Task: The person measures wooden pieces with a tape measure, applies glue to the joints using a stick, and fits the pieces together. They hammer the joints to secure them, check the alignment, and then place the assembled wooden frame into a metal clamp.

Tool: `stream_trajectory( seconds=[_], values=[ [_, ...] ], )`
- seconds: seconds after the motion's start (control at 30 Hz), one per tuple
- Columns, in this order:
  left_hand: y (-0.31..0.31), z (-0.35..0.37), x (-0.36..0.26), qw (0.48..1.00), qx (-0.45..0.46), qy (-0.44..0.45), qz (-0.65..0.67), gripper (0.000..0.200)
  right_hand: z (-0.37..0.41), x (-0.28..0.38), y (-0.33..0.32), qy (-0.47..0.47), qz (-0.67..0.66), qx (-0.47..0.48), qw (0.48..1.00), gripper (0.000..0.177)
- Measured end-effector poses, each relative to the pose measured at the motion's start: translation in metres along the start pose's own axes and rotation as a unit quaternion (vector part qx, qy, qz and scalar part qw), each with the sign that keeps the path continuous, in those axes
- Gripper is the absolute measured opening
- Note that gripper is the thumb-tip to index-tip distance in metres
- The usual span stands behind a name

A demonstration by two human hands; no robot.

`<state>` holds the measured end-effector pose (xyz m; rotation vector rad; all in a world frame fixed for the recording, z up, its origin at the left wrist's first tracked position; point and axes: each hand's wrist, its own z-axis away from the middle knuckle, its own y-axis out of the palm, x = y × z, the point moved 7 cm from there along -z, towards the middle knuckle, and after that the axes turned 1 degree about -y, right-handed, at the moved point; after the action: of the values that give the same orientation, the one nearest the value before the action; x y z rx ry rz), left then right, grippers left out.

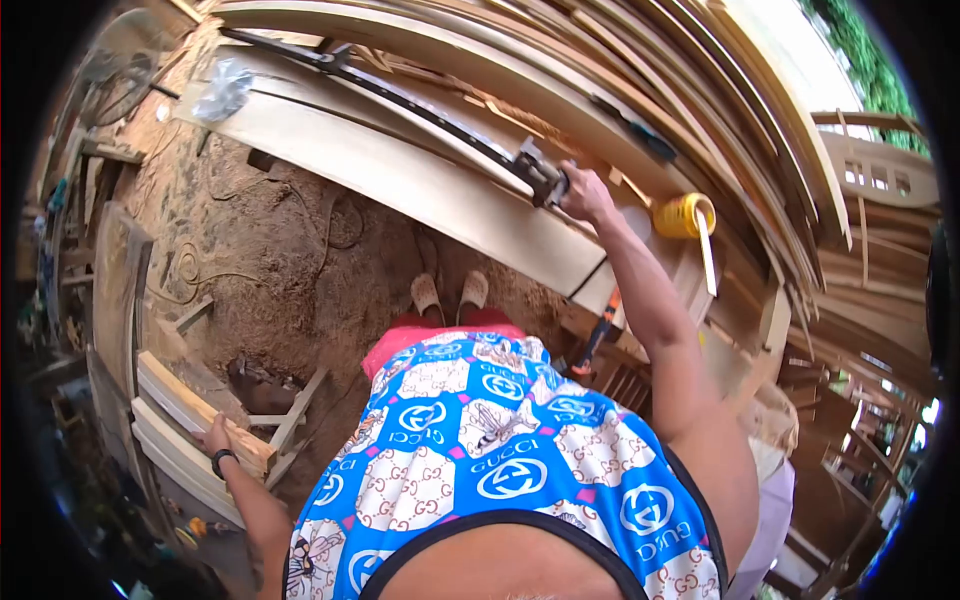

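Note:
My right hand (585,194) is closed round the handle end of a long black bar clamp (430,118), which lies slantwise over pale boards (330,150). At the lower left, my left hand (216,437), with a dark band at the wrist, rests against the edge of a light wooden board (190,405) on a stack of pieces. Its fingers are partly hidden by the wood, so its grip is unclear. A yellow container (684,216) with a white stick in it stands to the right of my right hand.
Long planks (700,110) are piled along the top and right. An orange and black tool (602,330) hangs near the board's right end. A plastic bag (222,90) lies at the upper left. Cords and wooden frame pieces (290,420) are on the sawdust-covered floor (270,290).

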<state>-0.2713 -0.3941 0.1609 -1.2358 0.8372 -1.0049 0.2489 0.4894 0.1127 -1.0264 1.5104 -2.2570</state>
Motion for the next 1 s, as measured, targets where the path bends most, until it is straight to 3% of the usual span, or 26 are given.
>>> stream_trajectory(
  seconds=[0.1, 0.33, 0.37, 0.4, 0.47, 0.5, 0.53, 0.6, 0.67, 0.73, 0.8, 0.83, 0.9, 0.93, 1.0],
  values=[
    [-0.001, 0.005, -0.004, 0.999, -0.007, -0.039, 0.008, 0.127, 0.019, 0.005, -0.004, 0.006, 0.001, 0.006, 1.0, 0.04],
    [-0.003, 0.003, -0.002, 0.999, 0.008, -0.017, 0.029, 0.127, 0.027, 0.019, 0.007, 0.0, 0.055, -0.025, 0.998, 0.046],
    [-0.005, 0.008, -0.008, 0.999, 0.015, -0.021, 0.019, 0.127, 0.025, 0.012, 0.014, 0.009, 0.064, 0.002, 0.998, 0.059],
    [-0.005, 0.009, -0.008, 0.999, 0.022, -0.026, 0.012, 0.128, 0.032, 0.01, 0.018, 0.016, 0.063, 0.007, 0.998, 0.059],
    [-0.006, 0.01, -0.01, 0.999, 0.031, -0.027, 0.021, 0.128, 0.034, 0.011, 0.007, -0.004, 0.055, -0.038, 0.998, 0.078],
    [-0.006, 0.011, -0.009, 0.998, 0.037, -0.032, 0.03, 0.128, 0.037, 0.006, 0.005, 0.005, 0.023, -0.016, 1.0, 0.093],
    [-0.006, 0.012, -0.008, 0.998, 0.037, -0.032, 0.03, 0.128, 0.046, 0.009, -0.003, 0.005, 0.024, -0.016, 1.0, 0.093],
    [-0.006, 0.01, -0.008, 0.999, 0.009, -0.038, 0.01, 0.128, 0.07, 0.006, -0.026, 0.065, 0.092, -0.066, 0.991, 0.094],
    [-0.007, 0.013, -0.009, 0.999, 0.022, -0.04, 0.016, 0.127, 0.097, -0.007, -0.031, 0.06, 0.07, -0.103, 0.99, 0.096],
    [-0.009, 0.018, -0.012, 0.998, 0.033, -0.043, 0.027, 0.126, 0.133, -0.037, -0.028, 0.119, 0.059, -0.3, 0.945, 0.096],
    [-0.012, 0.025, -0.014, 0.999, 0.02, -0.036, 0.022, 0.126, 0.162, -0.049, -0.015, 0.299, -0.132, -0.258, 0.909, 0.097],
    [-0.011, 0.026, -0.014, 0.999, 0.021, -0.038, 0.025, 0.126, 0.159, -0.053, -0.011, 0.296, -0.131, -0.259, 0.91, 0.097],
    [-0.01, 0.021, -0.01, 0.999, 0.013, -0.04, 0.027, 0.126, 0.168, -0.077, 0.023, 0.389, -0.357, -0.228, 0.818, 0.097],
    [-0.007, 0.017, -0.007, 0.999, 0.012, -0.04, 0.027, 0.126, 0.166, -0.083, 0.024, 0.388, -0.358, -0.229, 0.818, 0.097],
    [-0.008, 0.013, -0.006, 0.999, 0.0, -0.029, 0.044, 0.124, 0.157, -0.088, 0.04, 0.405, -0.496, -0.167, 0.75, 0.075]
  ],
)
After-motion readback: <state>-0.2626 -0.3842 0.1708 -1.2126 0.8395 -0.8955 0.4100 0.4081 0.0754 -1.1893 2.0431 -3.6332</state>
